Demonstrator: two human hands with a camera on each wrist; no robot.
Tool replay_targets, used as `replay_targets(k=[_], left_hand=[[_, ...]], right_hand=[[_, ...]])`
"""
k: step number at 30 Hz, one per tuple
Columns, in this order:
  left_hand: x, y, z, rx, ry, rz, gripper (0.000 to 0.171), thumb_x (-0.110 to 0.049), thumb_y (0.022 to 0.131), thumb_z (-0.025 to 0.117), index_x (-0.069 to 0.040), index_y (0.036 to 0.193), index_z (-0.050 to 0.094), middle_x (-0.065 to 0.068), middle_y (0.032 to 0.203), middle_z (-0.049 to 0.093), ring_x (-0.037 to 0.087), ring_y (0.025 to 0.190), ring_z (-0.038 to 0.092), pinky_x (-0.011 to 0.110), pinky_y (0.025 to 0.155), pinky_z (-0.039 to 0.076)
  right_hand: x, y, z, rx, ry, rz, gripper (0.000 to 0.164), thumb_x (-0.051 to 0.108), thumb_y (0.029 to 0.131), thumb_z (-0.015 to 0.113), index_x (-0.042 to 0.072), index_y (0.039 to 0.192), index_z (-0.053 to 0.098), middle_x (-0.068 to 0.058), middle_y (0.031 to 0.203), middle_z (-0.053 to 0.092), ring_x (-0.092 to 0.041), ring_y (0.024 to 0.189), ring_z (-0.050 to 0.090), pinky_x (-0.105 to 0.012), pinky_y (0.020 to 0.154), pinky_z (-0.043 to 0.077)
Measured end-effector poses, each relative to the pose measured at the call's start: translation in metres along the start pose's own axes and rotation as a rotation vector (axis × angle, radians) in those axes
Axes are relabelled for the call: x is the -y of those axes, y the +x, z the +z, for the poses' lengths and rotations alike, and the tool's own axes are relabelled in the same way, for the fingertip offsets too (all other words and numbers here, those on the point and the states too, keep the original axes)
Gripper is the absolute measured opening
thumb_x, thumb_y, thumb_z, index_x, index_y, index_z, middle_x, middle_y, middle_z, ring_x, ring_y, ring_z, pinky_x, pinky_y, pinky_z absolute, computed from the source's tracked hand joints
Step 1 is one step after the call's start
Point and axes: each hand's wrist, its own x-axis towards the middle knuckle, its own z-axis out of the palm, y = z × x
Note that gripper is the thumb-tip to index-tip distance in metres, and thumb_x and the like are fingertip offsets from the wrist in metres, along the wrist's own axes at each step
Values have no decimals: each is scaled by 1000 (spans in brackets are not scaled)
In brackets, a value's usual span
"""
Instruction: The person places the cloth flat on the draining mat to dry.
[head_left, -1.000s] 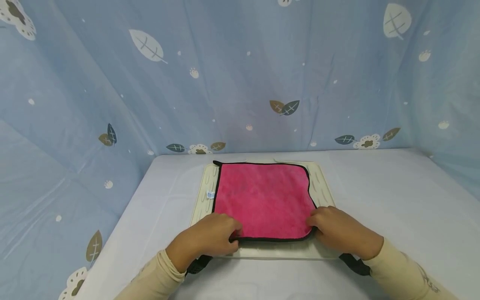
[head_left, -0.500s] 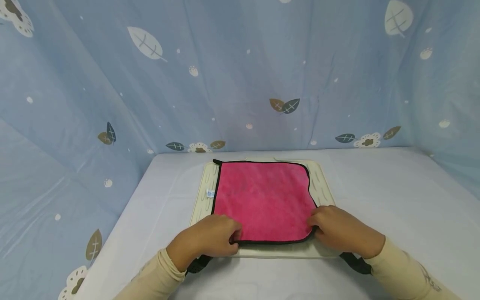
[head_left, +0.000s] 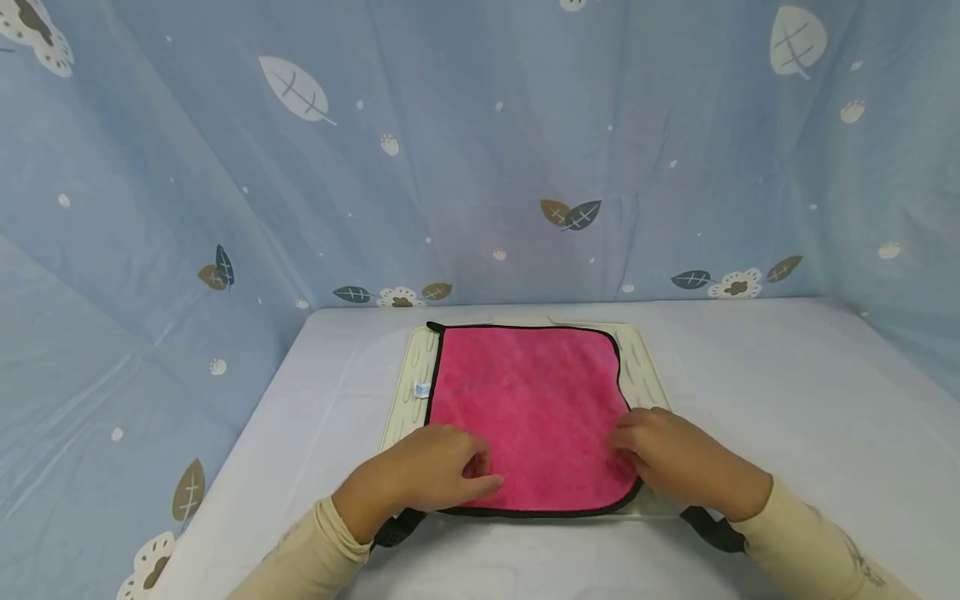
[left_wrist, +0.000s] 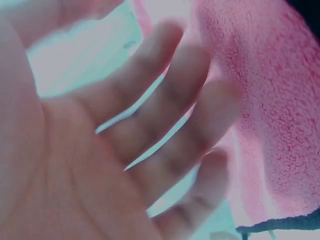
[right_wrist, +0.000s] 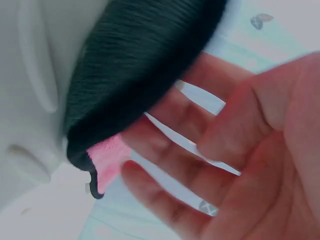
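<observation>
A pink plush cloth (head_left: 532, 408) with black edging lies spread over a cream board (head_left: 651, 379) in the head view. My left hand (head_left: 429, 467) is over the cloth's near left corner, thumb apart from the fingers. In the left wrist view its fingers (left_wrist: 190, 125) are slightly bent, with the cloth (left_wrist: 280, 120) beyond the fingertips. Over the near right corner is my right hand (head_left: 671, 450), nothing pinched in it. Its relaxed fingers (right_wrist: 175, 150) appear in the right wrist view beside the dark edging (right_wrist: 135, 75).
The board has raised oval marks and stands on a white-covered table (head_left: 787, 392). A small white label (head_left: 422, 389) sticks out from the cloth's left side. Blue patterned curtain (head_left: 480, 150) hangs behind and to both sides of the table.
Both hands have let go of the cloth's near corners. The near edge has dropped toward me, down to the board's near edge. The left thumb has spread away from the fingers.
</observation>
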Motion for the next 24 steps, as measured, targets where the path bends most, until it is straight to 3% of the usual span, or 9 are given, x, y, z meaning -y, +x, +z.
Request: replay_targets(k=[3, 5, 8, 11, 16, 24], left_hand=[[-1, 3, 0, -69, 82, 5, 22, -45, 94, 65, -23, 91, 66, -11, 80, 58, 4, 76, 53, 27, 72, 47], [-1, 3, 0, -94, 140, -7, 29, -47, 93, 66, -21, 105, 68, -7, 97, 62, 9, 93, 58, 35, 86, 50], [0, 3, 2, -75, 161, -38, 50, -52, 90, 67, -20, 128, 63, 2, 128, 60, 21, 123, 55, 51, 104, 45], [2, 3, 5, -32, 133, -69, 67, -55, 88, 69, -22, 144, 53, 7, 151, 47, 29, 143, 40, 61, 111, 37], [4, 3, 11, 28, 122, -93, 78, -55, 84, 73, -25, 151, 45, 8, 161, 34, 35, 152, 25, 61, 115, 32], [5, 3, 10, 46, 117, -97, 79, -53, 82, 77, -25, 150, 47, 8, 161, 34, 37, 152, 25, 59, 117, 29]], right_hand=[[5, 1, 0, -48, -29, -1, 18, 1, 81, 75, 17, 90, 75, 8, 83, 60, -10, 80, 57, -33, 73, 54], [7, 2, 2, -58, -42, -3, 21, 6, 83, 75, 16, 101, 76, 3, 96, 65, -16, 91, 61, -38, 81, 55], [10, 2, 5, -24, -45, -3, 29, 17, 88, 74, 15, 117, 73, -5, 116, 66, -25, 110, 62, -46, 91, 54], [13, 0, 9, 42, -18, 19, 42, 28, 90, 74, 15, 129, 67, -10, 134, 60, -33, 127, 55, -54, 99, 50], [14, -6, 14, 117, 20, 59, 58, 39, 89, 74, 17, 140, 59, -13, 150, 48, -39, 140, 42, -58, 107, 43], [13, -7, 15, 150, 28, 83, 62, 40, 88, 75, 18, 143, 57, -15, 154, 45, -40, 142, 41, -56, 108, 43]])
